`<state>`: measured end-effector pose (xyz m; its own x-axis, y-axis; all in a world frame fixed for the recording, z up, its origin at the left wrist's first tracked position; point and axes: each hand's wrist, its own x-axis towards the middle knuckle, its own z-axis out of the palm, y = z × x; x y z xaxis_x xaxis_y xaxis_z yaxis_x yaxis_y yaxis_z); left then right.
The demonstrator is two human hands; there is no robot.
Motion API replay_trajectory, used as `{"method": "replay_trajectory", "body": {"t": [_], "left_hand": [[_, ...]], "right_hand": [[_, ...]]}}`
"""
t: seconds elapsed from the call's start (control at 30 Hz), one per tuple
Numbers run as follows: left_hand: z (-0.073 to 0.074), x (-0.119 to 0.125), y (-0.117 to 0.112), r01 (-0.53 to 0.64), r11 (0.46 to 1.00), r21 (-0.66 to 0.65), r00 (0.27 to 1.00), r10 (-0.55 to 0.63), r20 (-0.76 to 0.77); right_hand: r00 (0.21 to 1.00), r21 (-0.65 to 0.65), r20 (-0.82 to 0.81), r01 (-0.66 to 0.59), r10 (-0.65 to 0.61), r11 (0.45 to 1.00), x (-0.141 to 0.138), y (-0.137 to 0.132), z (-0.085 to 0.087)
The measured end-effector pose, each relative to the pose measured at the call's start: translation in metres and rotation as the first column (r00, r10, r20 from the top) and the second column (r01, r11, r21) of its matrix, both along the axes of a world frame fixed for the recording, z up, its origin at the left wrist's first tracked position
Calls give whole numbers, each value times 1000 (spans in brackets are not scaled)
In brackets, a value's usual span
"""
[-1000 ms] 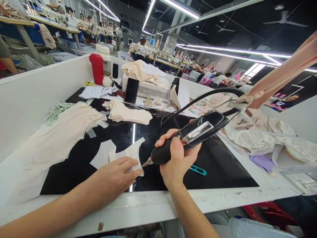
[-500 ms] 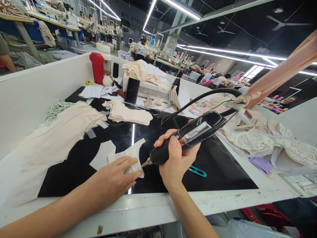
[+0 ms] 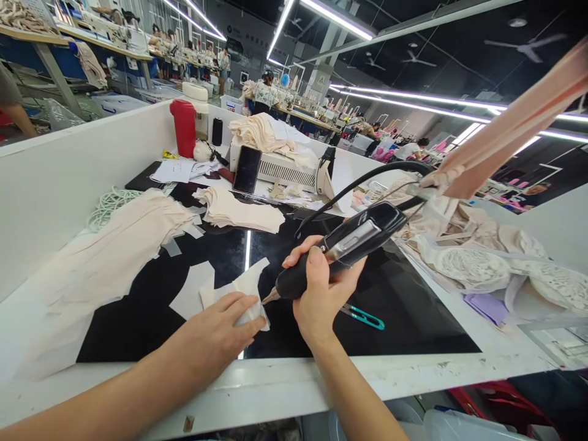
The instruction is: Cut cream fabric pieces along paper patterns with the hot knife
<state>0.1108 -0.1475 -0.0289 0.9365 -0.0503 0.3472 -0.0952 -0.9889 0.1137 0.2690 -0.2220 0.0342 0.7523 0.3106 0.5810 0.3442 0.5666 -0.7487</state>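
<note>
My left hand lies flat with fingers stretched out, pressing a small cream fabric piece onto the black glass work surface. My right hand is wrapped round a black corded hand tool. The tool's metal tip touches the right edge of the fabric piece, just beyond my left fingertips. A black cable arcs up and back from the tool's rear end.
Teal thread snips lie right of my right hand. Cream fabric stacks and a long pile sit left and behind. Lace pieces are heaped at right. A red bottle, phone and white machine stand behind.
The tool and my right hand have shifted slightly left and up along the fabric's edge. My left hand stays pressed on the piece.
</note>
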Motion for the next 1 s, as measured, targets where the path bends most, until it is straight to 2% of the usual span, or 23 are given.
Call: {"method": "replay_trajectory", "body": {"t": [0.13, 0.3, 0.57, 0.7, 0.87, 1.0], "left_hand": [[-3, -13, -24, -30, 997, 75, 998, 25, 60], [3, -23, -40, -27, 987, 156, 990, 5, 140], [11, -10, -33, -49, 989, 141, 981, 21, 193], [16, -10, -28, -24, 992, 128, 983, 0, 185], [20, -9, -22, 9, 990, 142, 989, -30, 148], [18, -7, -21, 64, 994, 85, 987, -76, 140]], "right_hand": [[999, -33, -22, -50, 50, 998, -7, -13, 2], [994, -4, -17, -106, 106, 994, -15, -31, 2], [999, -11, -19, -51, 51, 999, -14, -33, 3], [999, 20, -27, -46, 47, 999, -14, -34, 6], [997, -10, -38, -71, 70, 997, -17, -35, 3], [997, -6, -31, -76, 75, 997, -19, -35, -1]]}}
